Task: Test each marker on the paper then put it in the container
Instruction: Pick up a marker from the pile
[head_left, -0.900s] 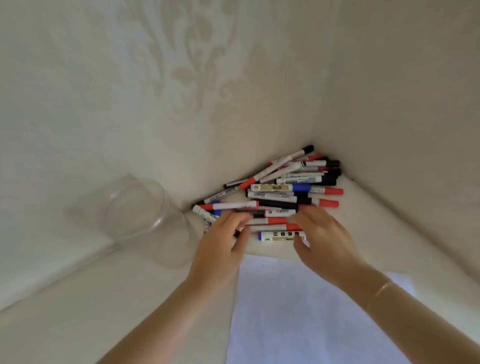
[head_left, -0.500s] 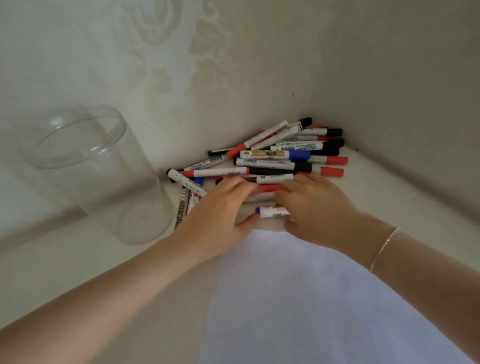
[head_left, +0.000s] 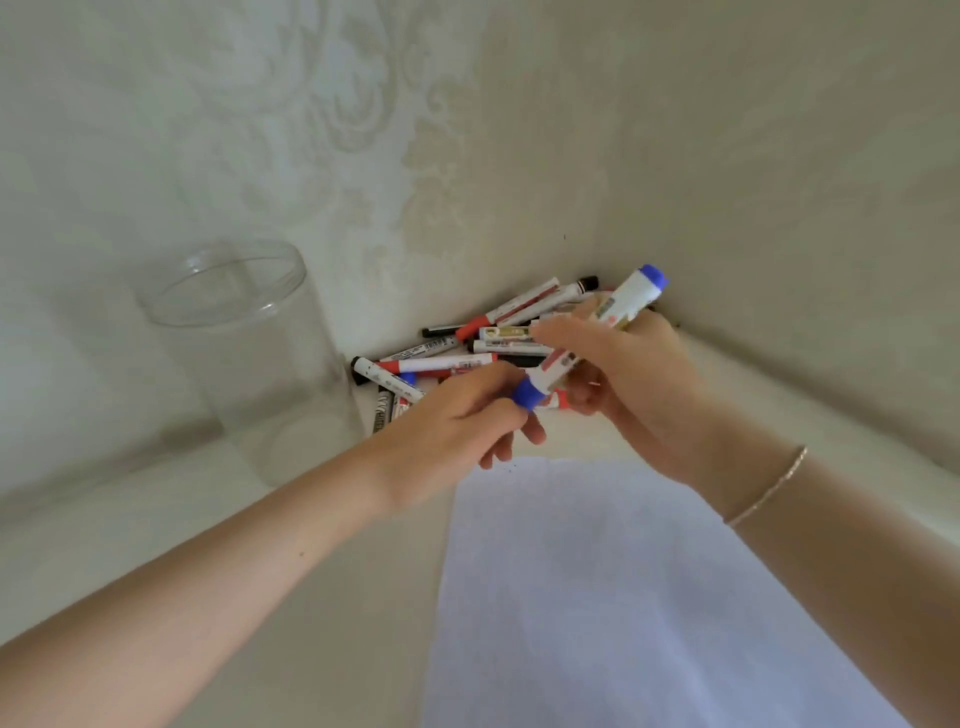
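Just right of the frame's centre, both hands hold one blue marker (head_left: 597, 338) in the air above the pile, the marker tilted so that its blue-tipped end points to the upper right and its blue cap (head_left: 529, 393) to the lower left. The right hand (head_left: 631, 374) has its fingers curled round the white barrel. The left hand (head_left: 457, 421) pinches the cap between thumb and forefinger, its other fingers loosely bent beneath. The cap is seated on the barrel. Behind the hands, the pile of markers (head_left: 467, 353) with red, black and blue caps lies heaped in the corner where the two pale walls meet. The clear container (head_left: 244, 358) stands upright at the left of the frame, just beside the pile, and nothing can be seen inside it. The white paper (head_left: 613, 597) lies flat in the lower right, below the hands, with a few tiny dark specks near its upper edge. A thin bracelet (head_left: 766, 488) circles the right wrist.
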